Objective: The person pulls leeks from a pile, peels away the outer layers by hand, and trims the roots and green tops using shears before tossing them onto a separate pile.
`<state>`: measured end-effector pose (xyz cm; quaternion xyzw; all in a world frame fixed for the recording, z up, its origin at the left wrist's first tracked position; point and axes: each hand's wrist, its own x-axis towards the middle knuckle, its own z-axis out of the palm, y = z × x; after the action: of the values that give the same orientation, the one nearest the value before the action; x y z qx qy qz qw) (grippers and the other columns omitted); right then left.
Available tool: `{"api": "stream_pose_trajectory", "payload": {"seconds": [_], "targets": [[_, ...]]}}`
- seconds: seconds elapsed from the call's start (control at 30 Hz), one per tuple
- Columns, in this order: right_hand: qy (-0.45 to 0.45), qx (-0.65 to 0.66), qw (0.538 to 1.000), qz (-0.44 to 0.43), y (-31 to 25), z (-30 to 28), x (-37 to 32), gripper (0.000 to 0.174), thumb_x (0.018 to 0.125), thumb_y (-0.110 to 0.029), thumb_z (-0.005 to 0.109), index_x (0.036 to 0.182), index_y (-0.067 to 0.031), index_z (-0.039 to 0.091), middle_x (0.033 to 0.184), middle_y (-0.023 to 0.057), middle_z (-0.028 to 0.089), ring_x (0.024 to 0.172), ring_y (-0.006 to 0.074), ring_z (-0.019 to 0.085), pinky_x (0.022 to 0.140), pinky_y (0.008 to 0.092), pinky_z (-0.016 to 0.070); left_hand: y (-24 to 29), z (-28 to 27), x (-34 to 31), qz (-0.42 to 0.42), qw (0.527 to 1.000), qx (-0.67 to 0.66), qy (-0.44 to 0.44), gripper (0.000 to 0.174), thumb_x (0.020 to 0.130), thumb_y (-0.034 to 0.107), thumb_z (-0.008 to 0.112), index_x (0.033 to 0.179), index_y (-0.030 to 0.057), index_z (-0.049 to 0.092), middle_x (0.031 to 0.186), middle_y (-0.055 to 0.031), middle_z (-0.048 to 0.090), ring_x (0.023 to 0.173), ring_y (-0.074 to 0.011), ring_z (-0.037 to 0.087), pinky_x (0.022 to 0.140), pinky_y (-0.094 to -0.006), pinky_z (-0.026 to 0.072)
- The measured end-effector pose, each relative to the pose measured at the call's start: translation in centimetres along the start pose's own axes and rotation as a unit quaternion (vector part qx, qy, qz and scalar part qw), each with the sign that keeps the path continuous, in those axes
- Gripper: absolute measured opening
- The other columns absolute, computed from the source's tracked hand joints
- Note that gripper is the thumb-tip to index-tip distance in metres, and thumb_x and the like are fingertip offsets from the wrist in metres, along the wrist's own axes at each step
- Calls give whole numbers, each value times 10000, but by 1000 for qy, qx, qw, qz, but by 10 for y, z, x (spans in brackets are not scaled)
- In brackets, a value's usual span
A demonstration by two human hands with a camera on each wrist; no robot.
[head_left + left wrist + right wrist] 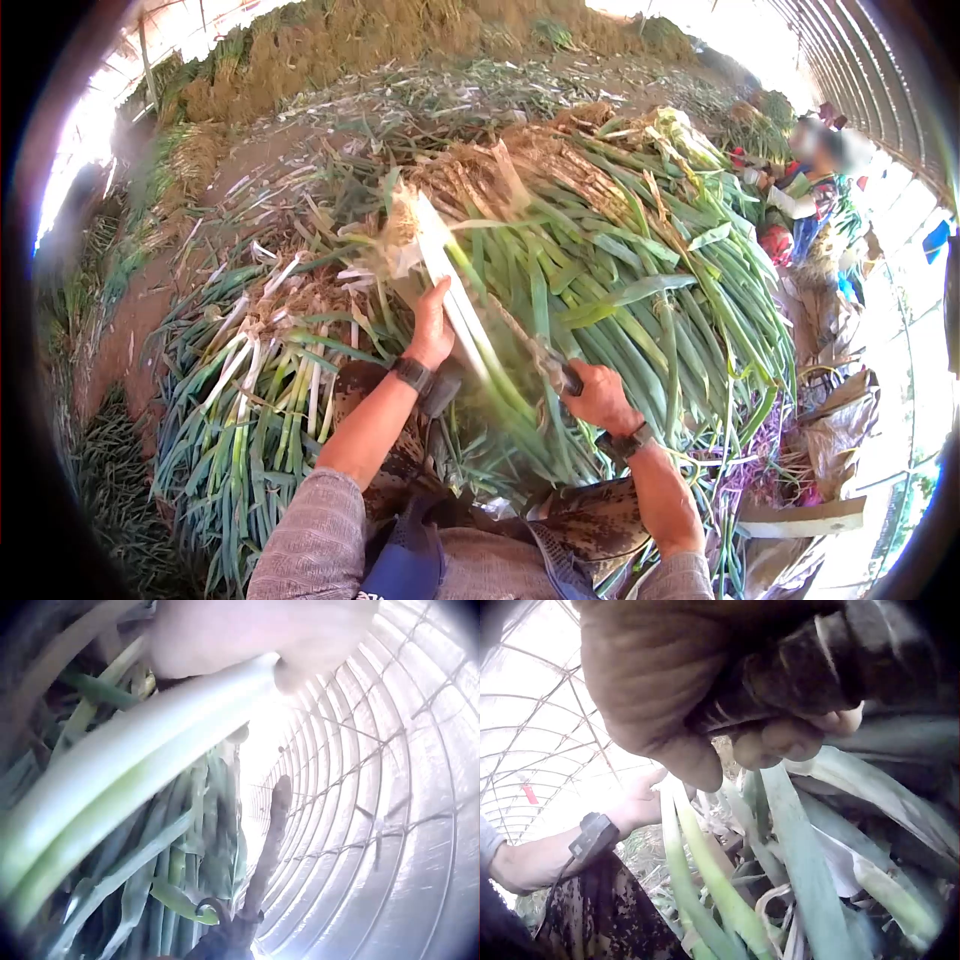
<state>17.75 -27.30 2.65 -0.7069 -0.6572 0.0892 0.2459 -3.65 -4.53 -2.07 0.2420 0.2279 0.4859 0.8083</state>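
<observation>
Some leeks [462, 318] are lying in L hand [431, 328], fingers curled round; R hand [603, 398] is gripping tool handle [799, 671] nr right pile [640, 300].

The person wears a grey, textured top, its sleeves [315, 515] ending around the elbows, and a dark blue garment [408, 562] with partly visible white lettering. The trousers [600, 515] are blotched camouflage in browns and black. A dark band circles each wrist; the left one [412, 373] carries a small blocky dark device [594, 835] with a thin black cable [555, 891].
</observation>
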Motion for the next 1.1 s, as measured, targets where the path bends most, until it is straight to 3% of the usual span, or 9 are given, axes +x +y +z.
{"api": "stream_pose_trajectory", "payload": {"seconds": [0.13,0.23,0.37,0.43,0.57,0.67,0.73,0.83,1.1], "targets": [[56,16,998,32,-11,-3,5,286,754,-226,714,986,-66,662,781,190,682,735,421,652,666,522,520,15,15,-4,-81,994,-3,-73,241,961,367,640,1036,141,600,875,-46,641,824,-215,639,732,-459,561],[74,17,997,-21,-20,-6,17,238,768,-236,705,938,-82,639,761,197,672,720,426,648,650,533,511,20,34,-16,-102,987,-22,-122,289,958,395,618,1000,111,584,786,-63,623,736,-218,629,652,-420,536],[89,6,995,52,-21,-4,32,276,777,-238,696,997,-80,646,752,203,670,721,441,640,654,537,508,17,34,-16,-136,974,-25,-179,244,962,325,620,1005,88,582,816,-80,632,741,-228,635,659,-441,548],[86,8,995,47,-17,-5,35,292,775,-237,697,1015,-77,649,761,204,673,730,439,642,659,535,510,19,38,-17,-96,991,-1,-98,236,959,240,630,1110,60,606,941,-104,676,774,-229,652,721,-435,572],[76,21,996,35,-14,-3,37,332,769,-237,700,1052,-69,653,805,208,684,763,433,649,677,529,516,20,25,1,-68,981,105,-145,372,976,164,594,1309,9,534,1253,-180,634,975,-308,680,806,-491,606],[71,33,996,37,-14,-7,37,339,765,-229,700,1059,-67,652,838,210,690,780,429,652,687,523,520,26,33,1,-23,975,140,-170,416,967,160,607,1349,23,515,1276,-195,622,1008,-304,671,820,-501,608],[69,28,996,41,-14,-7,35,333,767,-225,699,1056,-67,653,836,210,690,780,429,652,685,520,521,37,54,-7,-13,981,118,-153,401,967,189,623,1328,40,529,1245,-186,642,944,-280,694,737,-471,629],[73,36,996,41,-20,-7,34,321,770,-221,699,1047,-66,656,826,212,686,778,429,649,682,517,519,40,51,7,39,983,174,-35,357,952,244,660,1210,25,548,1083,-136,708,659,-208,690,507,-367,610],[57,35,997,37,-21,-14,36,313,772,-228,704,1040,-73,665,813,210,680,779,432,643,686,513,508,33,58,6,95,979,175,-45,258,957,218,667,1121,25,616,954,-88,705,644,-174,669,486,-333,586]]}}
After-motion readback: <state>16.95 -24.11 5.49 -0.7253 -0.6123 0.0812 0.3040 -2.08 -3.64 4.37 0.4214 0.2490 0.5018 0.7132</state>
